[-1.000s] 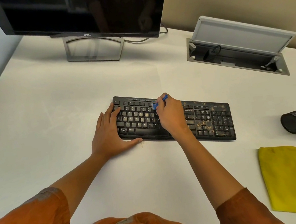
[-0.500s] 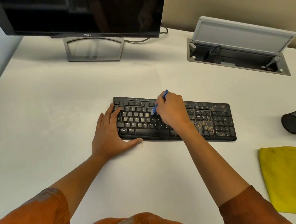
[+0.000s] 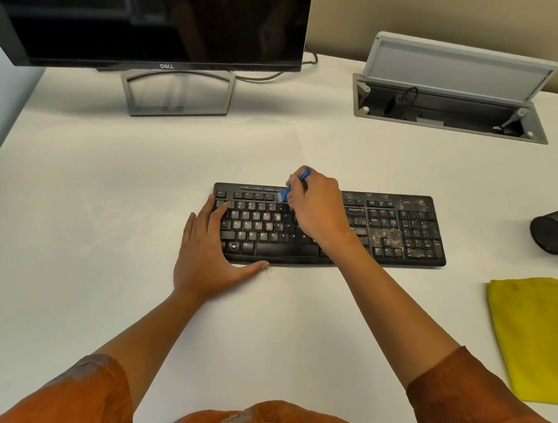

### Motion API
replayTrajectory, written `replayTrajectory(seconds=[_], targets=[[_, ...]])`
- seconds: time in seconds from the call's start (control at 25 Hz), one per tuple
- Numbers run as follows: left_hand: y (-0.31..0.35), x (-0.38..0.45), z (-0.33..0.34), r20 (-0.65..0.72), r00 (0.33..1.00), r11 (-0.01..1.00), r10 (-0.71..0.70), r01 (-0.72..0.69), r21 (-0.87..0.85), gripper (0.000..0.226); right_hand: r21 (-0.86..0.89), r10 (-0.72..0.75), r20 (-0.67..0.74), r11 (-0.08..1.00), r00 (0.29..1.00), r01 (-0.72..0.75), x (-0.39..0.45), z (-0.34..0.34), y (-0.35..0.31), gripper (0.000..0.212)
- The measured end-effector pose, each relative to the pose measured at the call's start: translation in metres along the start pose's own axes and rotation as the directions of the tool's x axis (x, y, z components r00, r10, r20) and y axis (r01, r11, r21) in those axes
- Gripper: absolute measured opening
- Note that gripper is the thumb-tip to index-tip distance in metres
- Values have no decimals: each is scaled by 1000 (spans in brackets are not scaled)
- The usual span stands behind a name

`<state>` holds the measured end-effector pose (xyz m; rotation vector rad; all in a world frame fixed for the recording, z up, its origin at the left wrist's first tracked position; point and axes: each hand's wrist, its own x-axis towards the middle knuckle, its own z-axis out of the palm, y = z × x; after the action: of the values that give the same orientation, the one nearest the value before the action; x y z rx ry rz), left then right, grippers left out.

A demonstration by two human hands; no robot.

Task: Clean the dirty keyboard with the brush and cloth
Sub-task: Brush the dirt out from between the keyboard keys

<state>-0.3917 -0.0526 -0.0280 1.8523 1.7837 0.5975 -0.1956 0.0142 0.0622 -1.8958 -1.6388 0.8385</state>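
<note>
Since a second ago the right hand has shifted from the middle letter rows up toward the far edge of the keyboard, carrying the brush with it; the left hand has not moved. Right hand: fingers curled round the blue brush, bristle end angled down onto the upper key rows left of centre, probably to flick grit out from between the keys. Left hand: fingers spread flat over the keyboard's left end, thumb along its near edge, apparently bracing it against the strokes. Keyboard: black, lying on the white counter, left keys fairly clean, heavy brown speckling over the right-hand blocks; a few crumbs on the counter by the left thumb. Yellow cloth lies flat, well apart at near right, untouched. Brushing looks roughly half done.
</note>
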Motion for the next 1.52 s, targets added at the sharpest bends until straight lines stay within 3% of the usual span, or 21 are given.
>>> replayTrajectory(seconds=[0.2,0.4,0.56,0.72,0.92,1.12,1.28,1.52], targets=[[-1,0,1,-1,1000,1000,6,-6,9,129,-131,-3,92,991,996,15,-9,9,0,32],[-1,0,1,-8,1000,1000,10,-10,9,128,-46,-5,2,999,1000,5,-9,11,-3,29],[-2,1,1,-9,1000,1000,18,-18,15,129,-150,20,81,989,997,-8,-10,12,-7,35],[-1,1,1,-6,1000,1000,16,-16,12,128,9,-24,2,1000,1000,24,-6,16,-13,35],[-1,0,1,-14,999,999,28,-28,16,127,-192,-2,53,981,999,12,-8,24,-12,35],[-1,1,1,-15,999,999,39,-39,27,126,-60,-7,48,998,999,9,-8,19,-13,35],[-3,1,2,-17,999,999,34,-33,30,127,-162,-5,158,986,987,30,-17,15,1,39],[-2,1,2,-9,1000,999,19,-19,27,127,-35,37,75,999,996,-35,-28,6,20,38]])
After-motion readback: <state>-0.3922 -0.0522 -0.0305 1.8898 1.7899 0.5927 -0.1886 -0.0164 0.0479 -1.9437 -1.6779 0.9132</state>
